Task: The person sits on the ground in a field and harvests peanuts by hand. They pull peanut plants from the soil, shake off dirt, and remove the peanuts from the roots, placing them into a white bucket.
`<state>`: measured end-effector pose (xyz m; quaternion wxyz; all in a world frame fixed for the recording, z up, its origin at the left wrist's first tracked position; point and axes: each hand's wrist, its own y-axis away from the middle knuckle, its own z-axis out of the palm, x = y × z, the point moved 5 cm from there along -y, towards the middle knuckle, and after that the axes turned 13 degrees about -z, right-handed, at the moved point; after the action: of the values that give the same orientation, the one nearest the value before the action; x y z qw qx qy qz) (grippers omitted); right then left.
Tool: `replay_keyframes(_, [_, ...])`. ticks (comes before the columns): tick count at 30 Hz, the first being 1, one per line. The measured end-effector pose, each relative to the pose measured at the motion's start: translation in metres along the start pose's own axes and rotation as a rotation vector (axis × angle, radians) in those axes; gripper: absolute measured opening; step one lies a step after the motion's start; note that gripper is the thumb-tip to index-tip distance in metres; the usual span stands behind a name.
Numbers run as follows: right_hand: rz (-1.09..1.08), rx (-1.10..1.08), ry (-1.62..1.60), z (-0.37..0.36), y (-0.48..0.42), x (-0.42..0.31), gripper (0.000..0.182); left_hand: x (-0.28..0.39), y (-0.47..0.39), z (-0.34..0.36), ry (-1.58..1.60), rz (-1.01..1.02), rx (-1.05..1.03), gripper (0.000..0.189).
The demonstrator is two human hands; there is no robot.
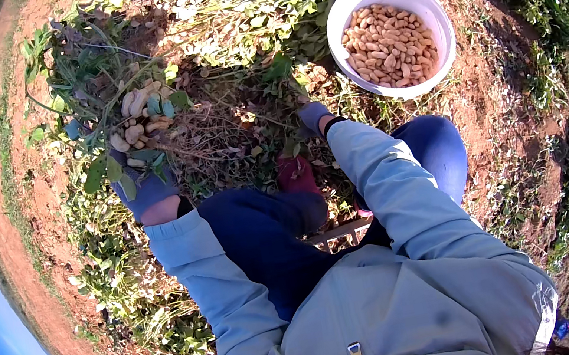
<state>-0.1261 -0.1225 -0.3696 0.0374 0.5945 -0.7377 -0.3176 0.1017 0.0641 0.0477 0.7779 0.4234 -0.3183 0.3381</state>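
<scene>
My left hand (146, 186), in a grey-blue glove, grips an uprooted peanut plant (95, 90) at its pod end. A cluster of peanut pods (138, 128) hides most of the fingers, and the leafy stems spread away beyond them. My right hand (313, 117), gloved alike, is low beside cut stems and leaves, left of a white bucket (450, 45) and apart from it. Its fingers are shaded and partly hidden, so whether they hold anything cannot be told. Shelled-off loose peanuts (391, 44), still in their pods, partly fill the bucket.
Pulled peanut plants (255, 2) lie heaped in sunlight ahead. Dry stems and litter (220, 132) cover the shaded ground between my hands. A red shoe (298, 175) and a slatted seat edge (342, 233) show between my knees. More green plants (543, 4) run in a row at right.
</scene>
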Motion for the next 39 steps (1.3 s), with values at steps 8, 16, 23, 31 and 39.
replay_keyframes(8, [0.586,0.528,-0.824,-0.098,0.045,-0.047,0.032,0.008,0.009,-0.003,0.062,-0.085,0.105,0.024])
replay_keyframes(16, [0.459,0.313,-0.666,-0.106,0.015,-0.048,0.036,0.015,-0.018,-0.035,0.023,-0.077,-0.034,0.033])
replay_keyframes(23, [0.761,0.579,-0.993,-0.063,0.040,-0.032,0.033,0.016,-0.020,-0.049,-0.073,-0.022,-0.069,0.035])
replay_keyframes(31, [0.966,0.842,-1.106,-0.038,0.056,0.028,0.024,0.018,-0.003,-0.064,-0.142,0.045,0.284,0.035])
replay_keyframes(39, [0.575,0.436,-0.708,-0.038,-0.033,0.082,0.033,0.013,-0.005,-0.030,-0.390,0.045,0.310,0.035])
